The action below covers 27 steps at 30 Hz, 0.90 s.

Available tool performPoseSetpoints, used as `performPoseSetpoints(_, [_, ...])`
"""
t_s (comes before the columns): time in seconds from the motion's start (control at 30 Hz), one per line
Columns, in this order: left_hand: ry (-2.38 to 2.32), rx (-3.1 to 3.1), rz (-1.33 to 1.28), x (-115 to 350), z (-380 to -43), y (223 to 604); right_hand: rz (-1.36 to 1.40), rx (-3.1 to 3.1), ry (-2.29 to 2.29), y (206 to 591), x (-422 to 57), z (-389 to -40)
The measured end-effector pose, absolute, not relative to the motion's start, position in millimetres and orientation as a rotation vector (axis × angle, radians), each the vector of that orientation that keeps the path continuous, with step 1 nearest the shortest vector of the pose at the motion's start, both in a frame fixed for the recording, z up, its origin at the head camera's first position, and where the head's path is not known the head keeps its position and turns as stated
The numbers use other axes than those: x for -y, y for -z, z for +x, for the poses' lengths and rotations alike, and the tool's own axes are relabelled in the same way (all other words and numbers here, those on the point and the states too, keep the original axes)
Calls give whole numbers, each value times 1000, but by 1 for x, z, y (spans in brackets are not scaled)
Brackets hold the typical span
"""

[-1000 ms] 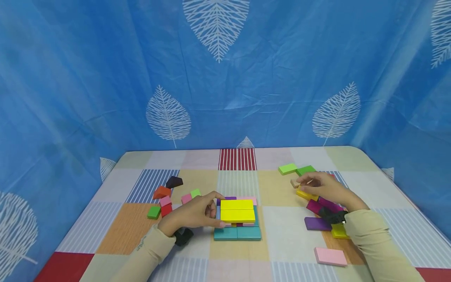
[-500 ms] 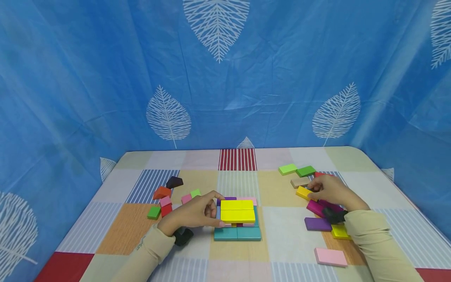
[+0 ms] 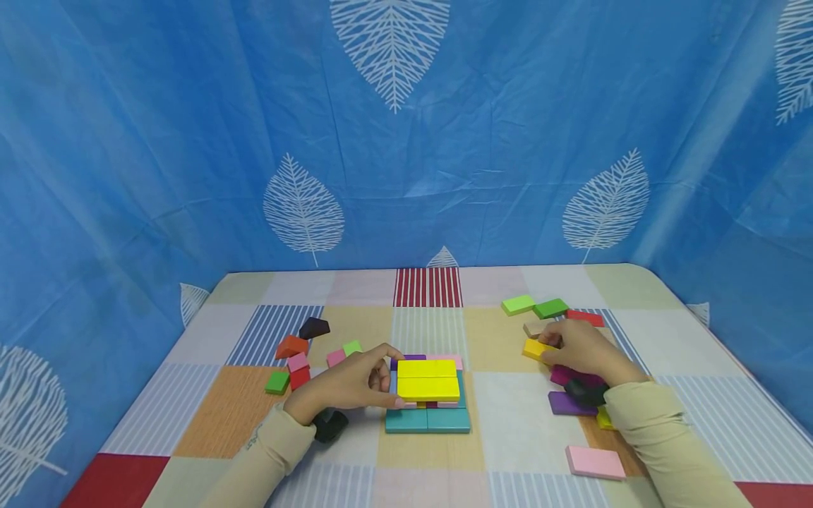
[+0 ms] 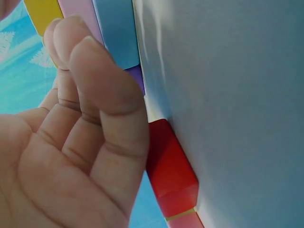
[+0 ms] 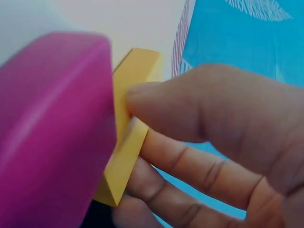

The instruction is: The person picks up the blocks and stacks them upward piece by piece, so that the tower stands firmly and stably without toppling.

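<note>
In the head view, a low stack of blocks stands mid-table, with teal blocks (image 3: 428, 422) at its base and two yellow blocks (image 3: 428, 382) side by side on top. My left hand (image 3: 352, 381) holds the left end of these yellow blocks, thumb at the front corner and index finger at the back. In the left wrist view, its curled fingers are beside a light blue block (image 4: 116, 33). My right hand (image 3: 583, 347) pinches an orange-yellow block (image 3: 536, 350) on the right. A magenta block (image 5: 57, 128) looms before that yellow block in the right wrist view.
Right of the stack lie two green blocks (image 3: 535, 306), a wooden block (image 3: 536, 328), a red one (image 3: 585, 318), a purple one (image 3: 571, 403) and a pink one (image 3: 595, 463). Small blocks, including orange (image 3: 292, 346) and black (image 3: 314, 327), lie on the left.
My right hand has drawn back from over the wooden block, then moved left with the orange-yellow block. The left hand has stayed at the stack.
</note>
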<state>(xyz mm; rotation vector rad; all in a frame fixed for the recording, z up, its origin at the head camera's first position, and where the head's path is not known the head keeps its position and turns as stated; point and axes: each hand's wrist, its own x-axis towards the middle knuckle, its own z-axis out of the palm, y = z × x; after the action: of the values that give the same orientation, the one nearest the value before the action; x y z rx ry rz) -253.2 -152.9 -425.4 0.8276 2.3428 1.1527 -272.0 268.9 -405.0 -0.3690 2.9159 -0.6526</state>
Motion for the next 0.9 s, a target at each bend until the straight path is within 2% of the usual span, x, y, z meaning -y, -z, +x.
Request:
performPoseSetpoints(0.3, [-1145, -2349, 829, 153, -254, 426, -460, -2838, 733, 406, -252, -265])
performPoseSetpoints(0.57, [-1140, -2358, 818, 152, -254, 426, -682, -2562, 965, 410, -250, -264])
performPoseSetpoints(0.9, [-1134, -2364, 823, 153, -254, 426, -650, -2771, 810, 415, -234, -259])
